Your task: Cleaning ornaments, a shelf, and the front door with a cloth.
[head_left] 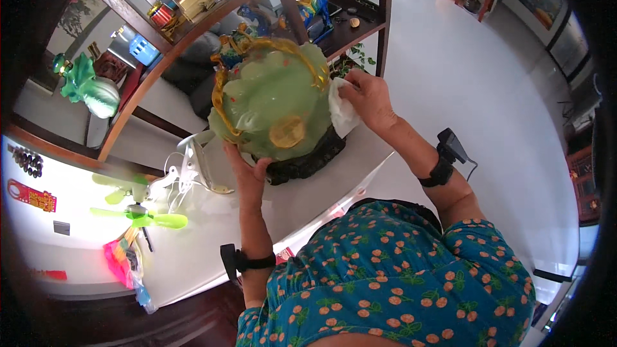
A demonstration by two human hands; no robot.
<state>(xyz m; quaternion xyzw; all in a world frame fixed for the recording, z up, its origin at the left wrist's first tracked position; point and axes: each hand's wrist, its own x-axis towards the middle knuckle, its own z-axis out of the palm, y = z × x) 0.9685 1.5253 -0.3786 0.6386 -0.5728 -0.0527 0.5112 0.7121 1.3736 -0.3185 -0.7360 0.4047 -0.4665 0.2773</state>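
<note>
**Hands at a translucent, pale green ornament with gold trim point(270, 106)**

The ornament, the landmark here, sits above a dark, carved-looking base point(307, 162) on a glossy white tabletop point(283, 212). At its right edge, the right hand point(369, 99) pinches a crumpled white wipe point(342, 110) between thumb and fingers. At its lower left, the left hand point(247, 170) rests open, thumb spread from partly hidden fingers. Left of and below it stands a lime-green, bladed fan point(138, 215); beyond it, a shiny blue horse figurine point(313, 1).

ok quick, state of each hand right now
Left hand: open, thumb spread, at the lower edge of the green ornament.
Right hand: closed on a white cloth or tissue at the ornament's right side.
</note>
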